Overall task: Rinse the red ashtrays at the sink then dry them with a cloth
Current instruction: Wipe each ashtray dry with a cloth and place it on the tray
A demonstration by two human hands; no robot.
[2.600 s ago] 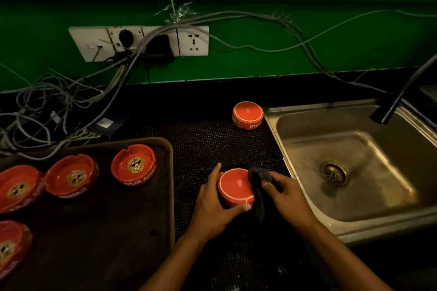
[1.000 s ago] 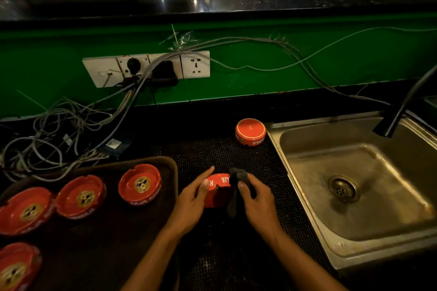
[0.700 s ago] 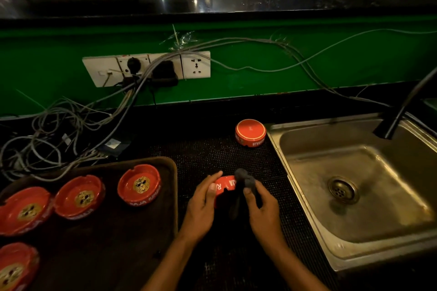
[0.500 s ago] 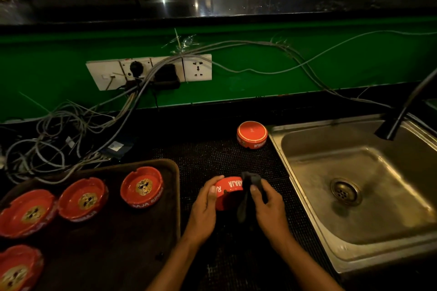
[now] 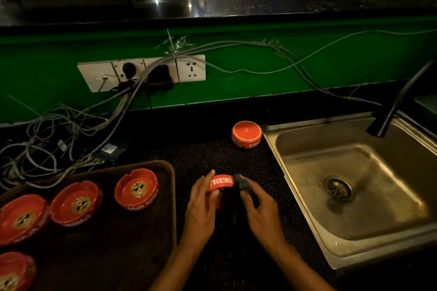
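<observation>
Left hand (image 5: pixel 203 198): gripping round red ceramic ashtray (image 5: pixel 220 182), tilted on edge.
Right hand (image 5: pixel 259 208): pinching dark cloth (image 5: pixel 241 185), touching ashtray's right.

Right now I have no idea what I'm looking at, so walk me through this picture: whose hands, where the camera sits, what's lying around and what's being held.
No machine here: a person wears a camera on the head, looking down at their own two bare hands. The left hand grips a red ashtray tipped on edge, while the right hand holds a dark cloth against it, drying it. They work over a black dotted mat. Another ashtray sits upside down beside the steel sink, under a dark tap. On the left, a brown tray carries four more ashtrays, open side up. Behind are tangled cables and wall sockets.
</observation>
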